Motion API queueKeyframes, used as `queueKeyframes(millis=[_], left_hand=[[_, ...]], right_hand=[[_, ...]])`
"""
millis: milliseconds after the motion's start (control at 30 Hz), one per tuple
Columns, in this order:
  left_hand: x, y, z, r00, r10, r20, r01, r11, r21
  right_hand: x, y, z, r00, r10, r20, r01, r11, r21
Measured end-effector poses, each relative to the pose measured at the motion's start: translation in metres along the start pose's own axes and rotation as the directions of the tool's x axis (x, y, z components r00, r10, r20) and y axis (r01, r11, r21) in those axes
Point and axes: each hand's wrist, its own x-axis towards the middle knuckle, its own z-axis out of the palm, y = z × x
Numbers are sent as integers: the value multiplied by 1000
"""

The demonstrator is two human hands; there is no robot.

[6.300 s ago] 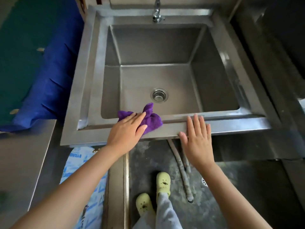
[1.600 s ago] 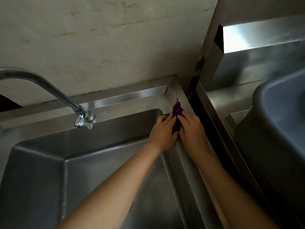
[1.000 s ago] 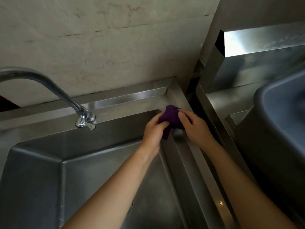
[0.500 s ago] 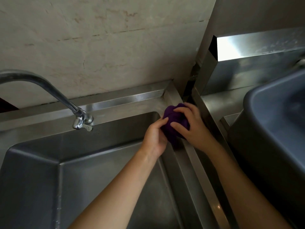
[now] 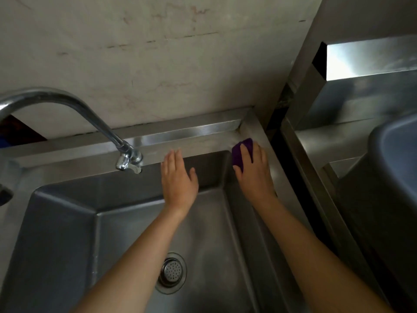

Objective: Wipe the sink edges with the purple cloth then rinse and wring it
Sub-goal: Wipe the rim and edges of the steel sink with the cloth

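The purple cloth (image 5: 239,152) is bunched into a small wad on the back right corner of the steel sink rim (image 5: 194,134). My right hand (image 5: 253,170) lies on top of it and grips it, so only its left and far parts show. My left hand (image 5: 178,177) is flat and empty, fingers together, hovering over the back edge of the basin just right of the tap (image 5: 128,159). No water runs from the tap.
A drain strainer (image 5: 171,272) sits in the basin floor between my forearms. A stained wall rises right behind the sink. To the right, past a dark gap, stands a steel counter (image 5: 316,143) with a large grey tub (image 5: 397,154).
Half a second ago both hands held the bunched cloth at the corner. My left hand has let go and moved left toward the tap; my right hand now presses the cloth on the rim alone.
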Motion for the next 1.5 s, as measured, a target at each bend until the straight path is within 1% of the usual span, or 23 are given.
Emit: queueKeyframes(millis=[67, 133, 300, 433, 500, 600, 633, 733, 800, 867, 1000, 1067, 1167, 1233, 1367, 1500], left_hand=[[4, -24, -3, 1000, -4, 18, 2, 991, 131], [6, -41, -3, 999, 8, 31, -14, 979, 204], [6, -68, -2, 999, -21, 49, 7, 963, 271], [6, -82, -6, 997, 63, 39, -72, 953, 296], [3, -90, -9, 996, 80, 27, -84, 948, 308], [2, -99, -13, 997, 72, 33, -79, 942, 327], [1, -102, -13, 996, 73, 46, -85, 938, 336], [2, -104, -15, 992, 89, 84, -112, 936, 334], [3, -105, -19, 988, 99, 116, -130, 942, 308], [5, -106, -23, 982, 102, 156, -143, 948, 283], [5, -105, -26, 976, 101, 192, -154, 946, 284], [5, -103, -26, 978, 95, 188, -145, 951, 271], [3, -100, -24, 980, 84, 179, -133, 951, 278], [2, -98, -23, 982, 80, 173, -127, 952, 278], [2, -88, -21, 984, 81, 158, -122, 953, 276], [7, -68, -11, 969, 137, 207, -188, 950, 248]], right_hand=[[3, -2, 9, 1000, 4, -2, -4, 1000, 9], [12, -4, 13, 1000, 0, -13, 0, 1000, 12], [36, -15, 18, 999, -25, -23, 26, 998, 63], [43, -35, 28, 998, -46, -52, 51, 995, 91], [43, -39, 29, 997, -45, -68, 51, 995, 86], [40, -45, 27, 998, -58, -2, 58, 988, 144], [40, -51, 27, 995, -91, 29, 85, 981, 172], [42, -87, 39, 949, -294, 111, 267, 941, 207], [46, -111, 46, 909, -390, 148, 353, 908, 224], [52, -128, 50, 875, -451, 177, 403, 881, 249], [62, -148, 56, 778, -565, 274, 515, 824, 238], [65, -154, 57, 757, -584, 293, 532, 811, 243], [64, -154, 59, 771, -576, 271, 530, 817, 229], [59, -150, 59, 813, -547, 199, 506, 833, 222], [49, -123, 56, 914, -402, 41, 389, 903, 184], [51, -78, 40, 963, -270, 2, 267, 954, 133]])
